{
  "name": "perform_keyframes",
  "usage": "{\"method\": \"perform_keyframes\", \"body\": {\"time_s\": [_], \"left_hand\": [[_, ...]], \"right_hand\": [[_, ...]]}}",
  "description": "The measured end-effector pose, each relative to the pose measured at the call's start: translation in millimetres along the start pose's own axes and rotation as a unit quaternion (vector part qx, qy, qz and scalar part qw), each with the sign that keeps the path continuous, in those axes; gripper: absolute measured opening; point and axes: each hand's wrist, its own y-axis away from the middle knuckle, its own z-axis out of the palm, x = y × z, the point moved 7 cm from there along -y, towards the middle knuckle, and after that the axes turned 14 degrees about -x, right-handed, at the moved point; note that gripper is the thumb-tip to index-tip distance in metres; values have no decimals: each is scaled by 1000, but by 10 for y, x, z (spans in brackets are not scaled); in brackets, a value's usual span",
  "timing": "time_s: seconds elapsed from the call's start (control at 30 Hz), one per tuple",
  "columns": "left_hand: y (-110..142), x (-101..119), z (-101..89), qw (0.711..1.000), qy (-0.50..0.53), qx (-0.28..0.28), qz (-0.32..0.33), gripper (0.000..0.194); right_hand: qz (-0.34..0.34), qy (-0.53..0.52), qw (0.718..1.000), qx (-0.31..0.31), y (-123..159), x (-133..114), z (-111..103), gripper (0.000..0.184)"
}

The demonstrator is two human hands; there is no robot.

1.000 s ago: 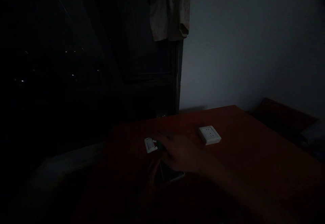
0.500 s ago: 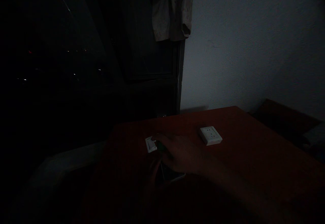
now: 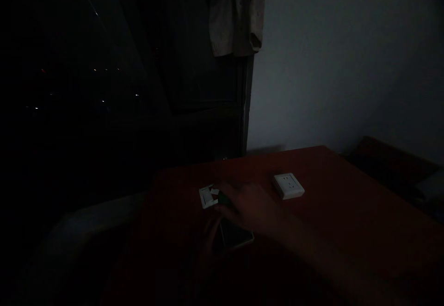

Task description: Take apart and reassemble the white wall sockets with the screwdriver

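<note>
The light is very dim. My right hand (image 3: pixel 255 206) is closed, thumb and fingers around a small dark green thing (image 3: pixel 224 198) whose kind I cannot make out. At its fingertips shows a small white piece (image 3: pixel 214 191), next to a white switch plate or frame (image 3: pixel 206 196) lying on the table. Below that hand is a dark square box with a pale rim (image 3: pixel 237 235). My left hand (image 3: pixel 208 237) is closed at the box's left edge, its fingers against the side and the rest lost in shadow.
A white wall socket (image 3: pixel 288 186) sits on the reddish-brown table (image 3: pixel 347 204), right of my hands. Behind stand a dark window frame (image 3: pixel 247 107) and a pale wall (image 3: pixel 340 65). A cloth (image 3: pixel 237 16) hangs at the top. Another brown surface (image 3: pixel 391 155) is at the right.
My right hand has shifted slightly to the right, away from the white plate, and the small white piece shows more clearly. The left hand stays by the box. The view has moved a little.
</note>
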Motion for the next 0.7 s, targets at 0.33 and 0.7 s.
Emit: {"method": "perform_keyframes", "body": {"time_s": [0.33,0.7], "left_hand": [[18,14,2,1000,1,-4,2,29],[-55,-41,50,1000,3,-9,-14,32]], "right_hand": [[-57,-64,996,-9,48,-52,-7,54],[-63,-95,993,-13,59,-26,13,56]]}}
